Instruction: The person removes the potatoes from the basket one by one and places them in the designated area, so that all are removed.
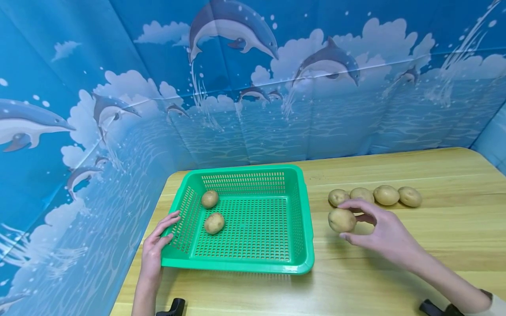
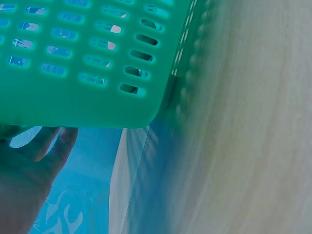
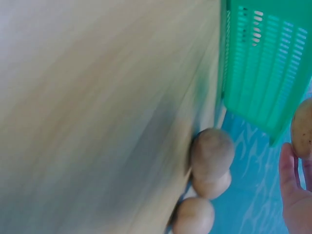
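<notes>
My right hand [image 1: 381, 228] pinches a potato [image 1: 341, 220] between thumb and fingers, to the right of the green plastic basket [image 1: 237, 266]. In the right wrist view that potato [image 3: 303, 129] appears raised above the tabletop. My left hand [image 1: 155, 245] grips the basket's left rim, fingers over the edge; the left wrist view shows the hand [image 2: 29, 170] under the rim, partly hidden. Inside the basket, toward its left side, lie two potatoes, one farther back [image 1: 210, 199] and one nearer [image 1: 215, 223]. Several potatoes [image 1: 386, 195] sit in a row behind my right hand.
The wooden table [image 1: 454, 210] extends right of the basket. A blue curtain [image 1: 253, 118] printed with dolphins hangs behind the table and along its left side. Black wrist mounts show low in the head view, left [image 1: 175, 307] and right [image 1: 431, 308].
</notes>
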